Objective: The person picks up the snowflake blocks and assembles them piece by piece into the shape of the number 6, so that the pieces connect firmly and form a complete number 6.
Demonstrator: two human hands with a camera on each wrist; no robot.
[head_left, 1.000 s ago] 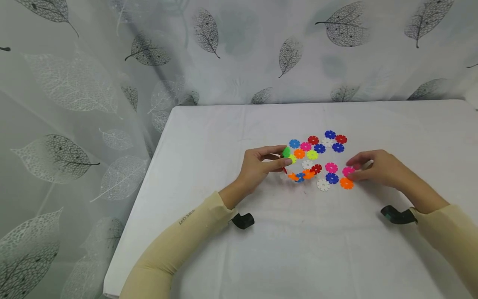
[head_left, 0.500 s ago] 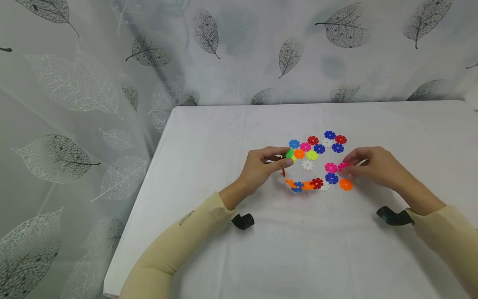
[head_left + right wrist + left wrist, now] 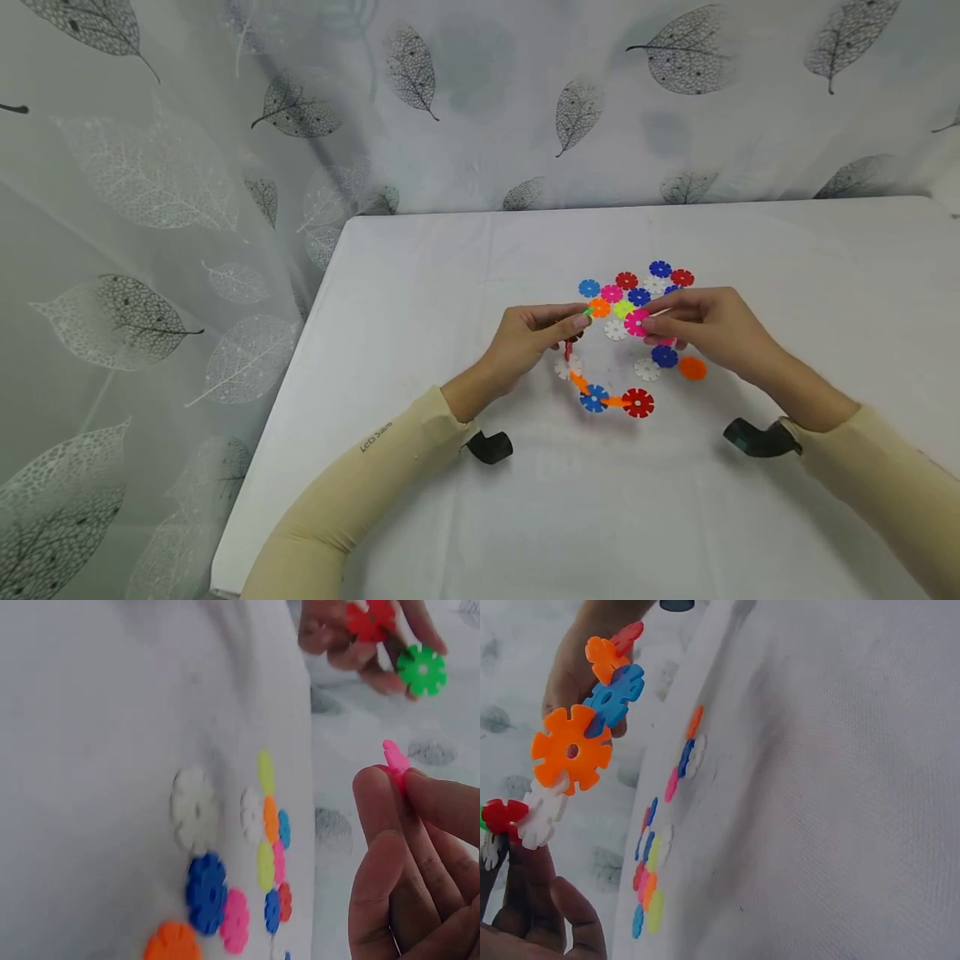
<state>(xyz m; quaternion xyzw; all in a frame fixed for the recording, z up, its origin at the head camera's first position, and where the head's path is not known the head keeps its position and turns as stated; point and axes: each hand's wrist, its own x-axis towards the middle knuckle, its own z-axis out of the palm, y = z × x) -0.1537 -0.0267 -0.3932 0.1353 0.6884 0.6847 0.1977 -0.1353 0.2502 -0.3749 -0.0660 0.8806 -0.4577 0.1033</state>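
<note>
My left hand (image 3: 528, 350) pinches the upper end of a curved chain of interlocked snowflake discs near a green disc (image 3: 422, 670). The chain hangs in an arc above the cloth, through a white disc (image 3: 544, 812), an orange disc (image 3: 571, 750) and a blue disc (image 3: 595, 398) to a red disc (image 3: 639, 403) at its free end. Between the thumb and fingers of my right hand (image 3: 716, 333) is a single pink disc (image 3: 637, 322), raised and apart from the chain. In the right wrist view this disc (image 3: 396, 756) appears nearly edge-on.
Loose discs lie flat on the white-clothed table (image 3: 570, 508): a blue disc (image 3: 664, 356), an orange disc (image 3: 692, 368) and a white disc (image 3: 647, 369) near my right hand. Several more, among them a red disc (image 3: 626, 281), cluster behind. A leaf-patterned curtain (image 3: 480, 108) hangs beyond.
My right hand has picked up the pink disc and moved left with it toward my left hand. The chain's free end has swung lower and nearer; the green disc has turned edge-on.
</note>
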